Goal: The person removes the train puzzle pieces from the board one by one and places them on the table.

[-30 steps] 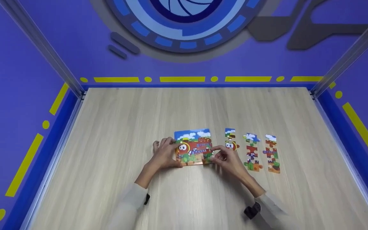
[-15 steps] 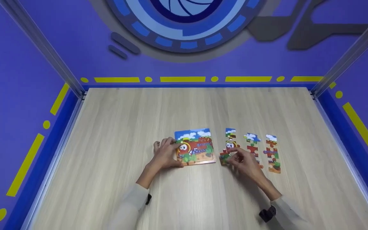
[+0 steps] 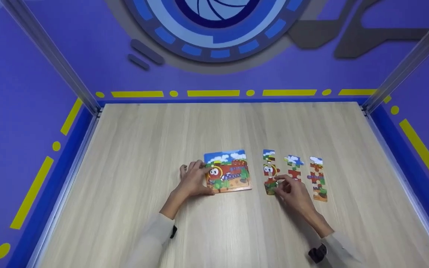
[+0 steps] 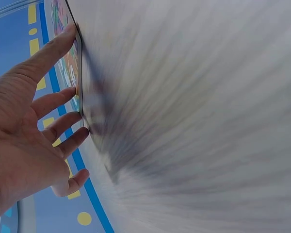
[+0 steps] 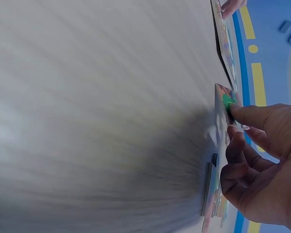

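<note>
A square picture puzzle (image 3: 233, 167) with a cartoon train lies flat on the table. My left hand (image 3: 192, 179) rests at its left side; the thumb and index finger touch the puzzle while the other fingers spread beside it. In the left wrist view, the fingers (image 4: 63, 121) look loosely extended along the board's edge. With thumb and index finger, my right hand (image 3: 292, 191) pinches a small green-and-red puzzle piece (image 3: 270, 188), seen tilted off the table in the right wrist view (image 5: 225, 99). That piece is just below a column of pieces (image 3: 269, 167) bearing the train's face.
Two more columns of puzzle pieces stand to the right: a middle one (image 3: 294, 160), partly hidden by my right hand, and a far-right one (image 3: 316, 178). Blue-purple walls (image 3: 214, 82) enclose the wooden table (image 3: 162, 130) at the back and sides.
My right hand has carried the puzzle piece rightward, off the picture puzzle's lower right corner and to below the nearest column. That corner shows more printed picture underneath. My left hand has stayed put.
</note>
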{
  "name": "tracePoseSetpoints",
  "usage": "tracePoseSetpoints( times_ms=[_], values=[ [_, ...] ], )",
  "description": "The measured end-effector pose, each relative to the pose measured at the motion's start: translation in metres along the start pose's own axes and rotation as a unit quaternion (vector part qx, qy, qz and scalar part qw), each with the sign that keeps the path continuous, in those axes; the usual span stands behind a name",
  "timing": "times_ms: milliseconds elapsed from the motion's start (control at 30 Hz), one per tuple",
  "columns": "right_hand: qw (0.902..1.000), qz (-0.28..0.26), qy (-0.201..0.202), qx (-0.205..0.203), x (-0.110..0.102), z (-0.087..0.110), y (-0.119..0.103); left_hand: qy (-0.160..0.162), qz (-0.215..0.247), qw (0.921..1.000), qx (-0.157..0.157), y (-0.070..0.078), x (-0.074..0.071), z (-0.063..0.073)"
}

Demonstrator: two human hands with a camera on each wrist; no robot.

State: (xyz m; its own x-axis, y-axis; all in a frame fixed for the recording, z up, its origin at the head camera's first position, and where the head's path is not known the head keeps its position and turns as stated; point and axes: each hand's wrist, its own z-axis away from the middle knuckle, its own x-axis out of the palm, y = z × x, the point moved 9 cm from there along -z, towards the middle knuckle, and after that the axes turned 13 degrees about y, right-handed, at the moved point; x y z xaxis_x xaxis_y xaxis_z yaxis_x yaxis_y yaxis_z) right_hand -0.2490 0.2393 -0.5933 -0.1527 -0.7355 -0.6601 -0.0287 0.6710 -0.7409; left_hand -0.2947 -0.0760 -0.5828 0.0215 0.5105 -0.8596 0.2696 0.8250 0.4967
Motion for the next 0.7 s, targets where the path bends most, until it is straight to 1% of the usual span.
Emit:
tracePoseSetpoints(
  times_ms=[167,267,400,533,700],
  values=[
    [0.9994,0.028,0.011,-0.018,0.0013,0.0012,0.0013,0.001,0.000,1.0000,-0.001,-0.0014,0.0019,0.0023],
    [0.9978,0.050,0.025,-0.035,0.0010,0.0015,0.0012,0.000,-0.008,1.0000,0.001,-0.0013,0.0025,0.0022],
    [0.9954,0.075,0.038,-0.046,0.0005,0.0016,0.0006,-0.003,-0.017,0.9998,0.001,-0.0006,0.0025,0.0009],
    [0.9947,0.083,0.035,-0.049,0.0020,0.0010,-0.0012,-0.006,-0.021,0.9998,-0.002,-0.0004,0.0013,0.0000],
    [0.9936,0.087,0.043,-0.059,0.0023,-0.0010,-0.0043,-0.009,-0.019,0.9998,-0.001,-0.0009,-0.0004,-0.0001]
  ],
)
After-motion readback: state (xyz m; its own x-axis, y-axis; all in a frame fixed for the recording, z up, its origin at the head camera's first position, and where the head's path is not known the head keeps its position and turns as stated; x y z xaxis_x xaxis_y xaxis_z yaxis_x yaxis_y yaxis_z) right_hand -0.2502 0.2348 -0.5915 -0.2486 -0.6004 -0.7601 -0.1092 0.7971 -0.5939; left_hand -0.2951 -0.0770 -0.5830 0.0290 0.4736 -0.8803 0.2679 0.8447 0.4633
